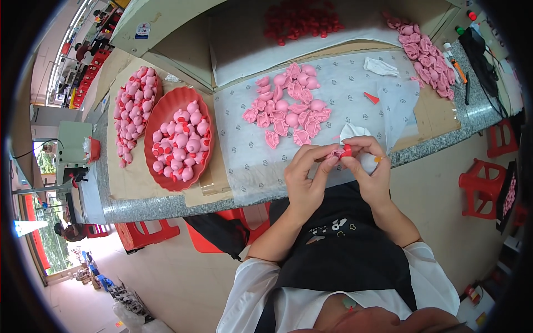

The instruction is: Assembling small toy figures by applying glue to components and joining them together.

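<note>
Close together over the counter's front edge, both my hands are closed in finger pinches. My left hand (305, 177) holds a small pink molded piece (336, 153) between thumb and fingertips. Touching it is a small red piece (347, 150), pinched by my right hand (373, 178). The fingers hide most of both pieces. A white cloth (352, 131) lies just behind my right fingers. Farther back, several pink hollow molded shells (292, 119) are spread on white printed paper (239, 177). To the left, a red scalloped tray (206, 158) holds pink rounded figures with red parts (192, 145).
More pink and red figures (133, 102) are heaped left of the tray. Pink pieces (427, 58) pile at the back right, near an orange marker (458, 71). A shelf behind holds red pieces (302, 22). A small red cone-like piece (371, 98) and a folded white cloth (381, 67) lie on the paper.
</note>
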The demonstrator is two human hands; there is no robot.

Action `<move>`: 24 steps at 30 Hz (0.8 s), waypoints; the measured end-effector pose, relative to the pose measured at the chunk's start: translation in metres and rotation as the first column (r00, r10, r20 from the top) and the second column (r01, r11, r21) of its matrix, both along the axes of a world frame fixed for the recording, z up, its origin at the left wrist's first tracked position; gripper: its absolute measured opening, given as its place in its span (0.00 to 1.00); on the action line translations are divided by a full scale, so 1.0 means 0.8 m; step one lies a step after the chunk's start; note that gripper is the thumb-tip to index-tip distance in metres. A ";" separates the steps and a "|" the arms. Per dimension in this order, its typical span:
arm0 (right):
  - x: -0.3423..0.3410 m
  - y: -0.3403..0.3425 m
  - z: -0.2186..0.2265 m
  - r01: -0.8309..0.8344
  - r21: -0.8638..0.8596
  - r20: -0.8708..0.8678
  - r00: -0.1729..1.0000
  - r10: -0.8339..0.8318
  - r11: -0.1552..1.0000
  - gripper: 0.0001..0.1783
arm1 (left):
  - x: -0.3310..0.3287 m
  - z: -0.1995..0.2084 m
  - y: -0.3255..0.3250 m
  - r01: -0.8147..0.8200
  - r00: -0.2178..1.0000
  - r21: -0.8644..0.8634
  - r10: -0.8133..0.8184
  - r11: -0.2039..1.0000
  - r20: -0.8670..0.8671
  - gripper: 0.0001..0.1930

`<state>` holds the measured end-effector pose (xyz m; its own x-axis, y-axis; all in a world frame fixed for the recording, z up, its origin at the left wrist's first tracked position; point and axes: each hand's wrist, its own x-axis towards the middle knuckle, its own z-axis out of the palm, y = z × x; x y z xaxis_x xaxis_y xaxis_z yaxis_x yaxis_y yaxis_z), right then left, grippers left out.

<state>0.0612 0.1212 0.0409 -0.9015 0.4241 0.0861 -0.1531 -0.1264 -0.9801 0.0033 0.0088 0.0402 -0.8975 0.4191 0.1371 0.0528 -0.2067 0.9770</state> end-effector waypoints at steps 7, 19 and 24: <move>0.006 0.013 0.001 -0.095 -0.064 0.089 0.991 0.100 0.993 0.11 | -0.004 0.019 0.010 -0.078 0.896 -0.197 -0.018 0.977 -0.445 0.05; 0.029 0.008 0.023 -0.229 0.260 0.047 0.973 0.225 0.938 0.09 | -0.006 0.015 -0.012 0.010 0.723 -0.511 -0.359 0.859 -0.590 0.14; 0.031 0.001 0.013 -0.131 0.060 -0.012 0.991 0.131 0.990 0.09 | -0.012 0.013 -0.008 -0.081 0.617 -0.427 -0.291 0.900 -0.731 0.11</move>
